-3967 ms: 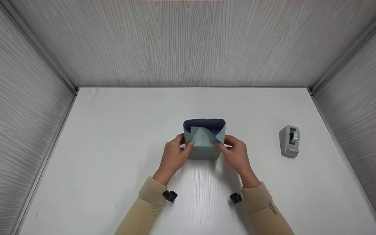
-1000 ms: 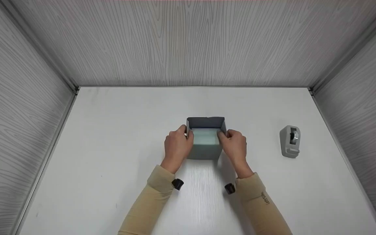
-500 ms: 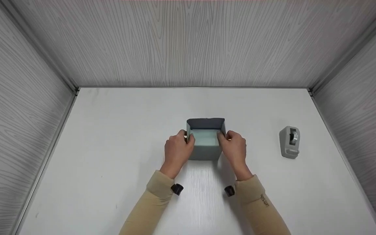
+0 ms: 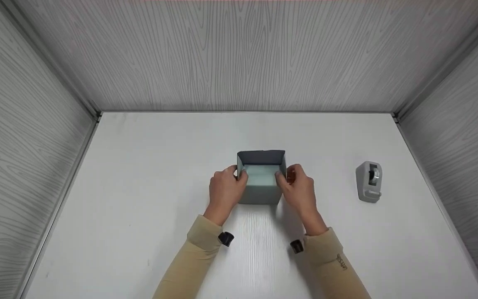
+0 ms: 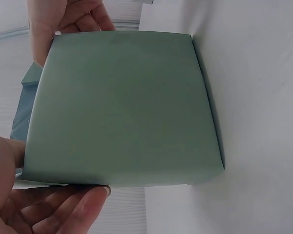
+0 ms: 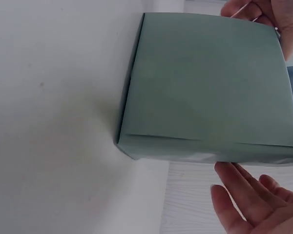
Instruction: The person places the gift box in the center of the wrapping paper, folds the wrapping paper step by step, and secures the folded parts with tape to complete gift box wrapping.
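A box wrapped in green paper stands at the middle of the table. The paper's near flap lies folded over the top, while its far flap stands up and shows a dark blue inner side. My left hand pinches the paper at the left side, thumb inside the edge and fingers outside. At the right side my right hand has its thumb on the folded edge and its fingers against the outer side. Both wrist views show the smooth front face, and the right one a crease along one edge.
A grey tape dispenser with a roll in it stands on the white table to the right. Wood-grain panels enclose the table at the back and both sides.
The near flap, loose and curled up four seconds ago, now lies flat over the top, and the side edges stand straighter. In the last half second my right hand's fingers have loosened a little.
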